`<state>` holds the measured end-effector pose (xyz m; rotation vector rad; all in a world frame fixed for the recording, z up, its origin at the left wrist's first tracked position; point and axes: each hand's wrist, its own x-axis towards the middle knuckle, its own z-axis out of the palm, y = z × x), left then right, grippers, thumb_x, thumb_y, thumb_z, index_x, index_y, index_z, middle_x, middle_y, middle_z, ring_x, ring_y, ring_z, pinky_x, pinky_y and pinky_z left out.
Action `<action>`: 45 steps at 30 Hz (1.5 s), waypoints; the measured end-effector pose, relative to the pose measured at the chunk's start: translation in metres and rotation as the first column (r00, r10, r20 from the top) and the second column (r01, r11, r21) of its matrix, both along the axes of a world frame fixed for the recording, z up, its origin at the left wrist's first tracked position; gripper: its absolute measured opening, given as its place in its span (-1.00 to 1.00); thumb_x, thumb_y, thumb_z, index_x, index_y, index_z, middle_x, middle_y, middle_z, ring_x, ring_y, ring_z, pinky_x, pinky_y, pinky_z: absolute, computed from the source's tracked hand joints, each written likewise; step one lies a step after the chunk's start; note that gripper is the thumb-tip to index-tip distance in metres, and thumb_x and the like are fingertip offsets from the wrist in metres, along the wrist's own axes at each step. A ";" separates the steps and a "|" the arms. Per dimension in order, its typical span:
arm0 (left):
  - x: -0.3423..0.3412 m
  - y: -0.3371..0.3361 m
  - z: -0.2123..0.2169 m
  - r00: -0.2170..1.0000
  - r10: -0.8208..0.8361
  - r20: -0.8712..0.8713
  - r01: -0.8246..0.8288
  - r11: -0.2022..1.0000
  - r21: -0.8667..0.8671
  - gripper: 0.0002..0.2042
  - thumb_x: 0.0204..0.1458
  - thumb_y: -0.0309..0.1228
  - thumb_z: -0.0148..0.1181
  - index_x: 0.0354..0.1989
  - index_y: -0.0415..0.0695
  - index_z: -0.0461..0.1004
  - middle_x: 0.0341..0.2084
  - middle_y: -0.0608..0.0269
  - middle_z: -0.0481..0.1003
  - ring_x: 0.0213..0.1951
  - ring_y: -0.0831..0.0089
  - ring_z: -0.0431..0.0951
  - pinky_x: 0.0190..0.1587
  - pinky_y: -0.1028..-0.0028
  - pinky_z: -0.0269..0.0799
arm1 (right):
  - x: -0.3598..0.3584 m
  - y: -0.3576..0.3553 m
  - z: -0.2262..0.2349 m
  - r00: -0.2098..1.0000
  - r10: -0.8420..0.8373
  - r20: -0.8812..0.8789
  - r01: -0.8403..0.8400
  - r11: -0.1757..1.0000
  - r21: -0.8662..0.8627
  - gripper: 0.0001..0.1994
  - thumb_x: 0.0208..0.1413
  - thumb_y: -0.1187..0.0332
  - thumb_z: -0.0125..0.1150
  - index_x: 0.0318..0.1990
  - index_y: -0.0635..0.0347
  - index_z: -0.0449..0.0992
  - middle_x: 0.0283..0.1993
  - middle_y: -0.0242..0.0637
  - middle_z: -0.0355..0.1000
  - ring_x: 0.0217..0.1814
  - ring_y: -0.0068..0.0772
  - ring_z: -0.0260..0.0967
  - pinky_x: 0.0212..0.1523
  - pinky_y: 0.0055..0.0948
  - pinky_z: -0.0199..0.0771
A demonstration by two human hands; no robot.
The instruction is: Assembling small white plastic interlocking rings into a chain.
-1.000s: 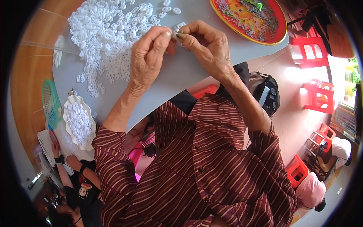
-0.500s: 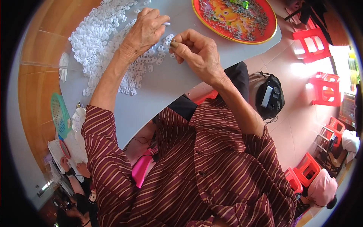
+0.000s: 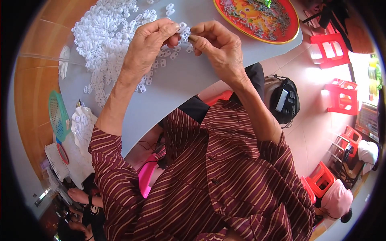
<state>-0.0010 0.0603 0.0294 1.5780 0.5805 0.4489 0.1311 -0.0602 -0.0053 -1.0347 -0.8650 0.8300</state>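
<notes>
Left hand: thumb and fingers of the left hand (image 3: 146, 46) closed in a pinch on one white piece (image 3: 182, 25), held at the fingertips.
Right hand: fingers of the right hand (image 3: 223, 50) curled, thumb and forefinger tips nearly together just beside the held piece, at its four o'clock. Whether they grip anything cannot be told.
Between hands: a small cluster of pieces (image 3: 185, 37), partly covered by the fingers.
Heap: at nine o'clock from the hands, a broad heap (image 3: 100, 34) of loose white pieces on the grey surface (image 3: 173, 86). Flat clips (image 3: 98, 82) lie along its lower edge, at eight o'clock.
Tray: at two to three o'clock, a red tray (image 3: 273, 41) scattered with metal pins (image 3: 281, 22); a green packet (image 3: 265, 3) lies in it.
Bowl: between seven and eight o'clock, a white bowl (image 3: 89, 140) with more white pieces inside. Whether these are finished cannot be told.
Basket: at eight o'clock, just outside the bowl, a green basket (image 3: 58, 116).
Done: no separate finished group can be identified near the hands. One piece is in hand.
Remaining: judged from the large heap and well-stocked tray, most of the handling appears outstanding; the state of the held piece is too small to confirm.
</notes>
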 end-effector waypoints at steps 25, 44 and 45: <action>0.002 -0.015 -0.003 0.988 -0.078 -0.136 0.131 0.886 0.445 -0.68 0.19 -0.19 -0.07 -0.36 -0.24 0.39 -0.65 0.27 0.37 -0.55 0.54 0.33 -0.45 0.50 0.28 | -0.003 -0.002 0.000 0.996 -0.049 0.069 0.049 0.999 0.012 -0.77 0.06 0.52 0.16 -0.10 0.34 0.45 -0.44 -0.43 0.40 -0.44 -0.68 0.31 -0.39 -0.66 0.38; -0.005 -0.026 -0.019 0.987 0.138 -0.077 -0.099 0.919 0.382 -0.67 0.15 -0.24 -0.03 -0.27 -0.35 0.40 -0.61 0.16 0.39 -0.53 0.50 0.33 -0.43 0.47 0.31 | -0.005 -0.002 -0.006 0.969 0.018 0.248 -0.020 1.000 0.004 -0.71 -0.02 0.56 0.23 -0.10 0.39 0.43 -0.40 -0.28 0.50 -0.30 -0.55 0.50 -0.25 -0.59 0.50; -0.005 -0.026 -0.020 0.987 0.147 -0.058 -0.112 0.908 0.404 -0.68 0.15 -0.25 -0.03 -0.27 -0.35 0.40 -0.62 0.17 0.37 -0.54 0.52 0.32 -0.45 0.47 0.30 | -0.004 -0.002 -0.007 0.962 0.006 0.275 -0.010 1.000 0.012 -0.71 -0.02 0.56 0.23 -0.10 0.38 0.43 -0.41 -0.28 0.50 -0.31 -0.56 0.49 -0.26 -0.59 0.50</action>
